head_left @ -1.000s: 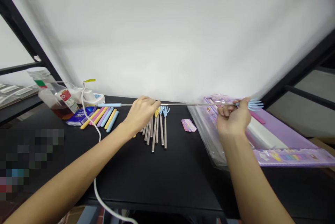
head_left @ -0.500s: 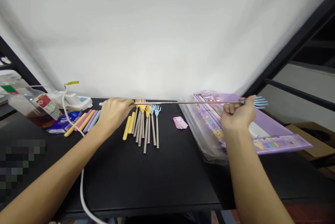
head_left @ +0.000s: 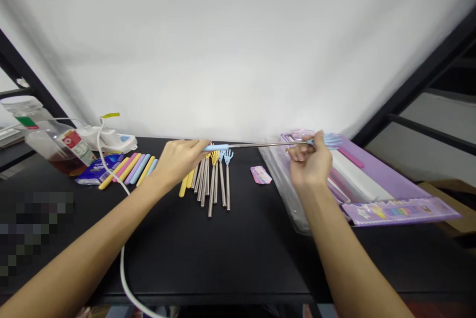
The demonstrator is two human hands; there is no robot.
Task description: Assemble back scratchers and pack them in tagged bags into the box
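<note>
A telescopic back scratcher [head_left: 266, 144] spans the space between my hands, level above the table. My left hand [head_left: 182, 158] is closed round its light-blue handle, whose front end shows past the fingers. My right hand [head_left: 311, 159] pinches the rod just below the blue claw head [head_left: 332, 141]. Under and beside my left hand lie several steel rods [head_left: 211, 189] with yellow and blue claw heads, partly hidden by the hand. Two yellow handles [head_left: 183, 186] rest left of the rods, and a row of coloured handles [head_left: 137, 170] lies further left.
A small pink card stack [head_left: 261, 174] lies mid-table. Purple packaging [head_left: 401, 211] and clear plastic cover the right side. On the left are a bottle [head_left: 55, 144], a blue packet [head_left: 98, 168], a power strip [head_left: 124, 144] and a white cable [head_left: 122, 263] crossing the table.
My hands have come closer together, and the visible rod between them is shorter. My right hand moved left with the claw head; the blue handle now shows in front of my left hand.
</note>
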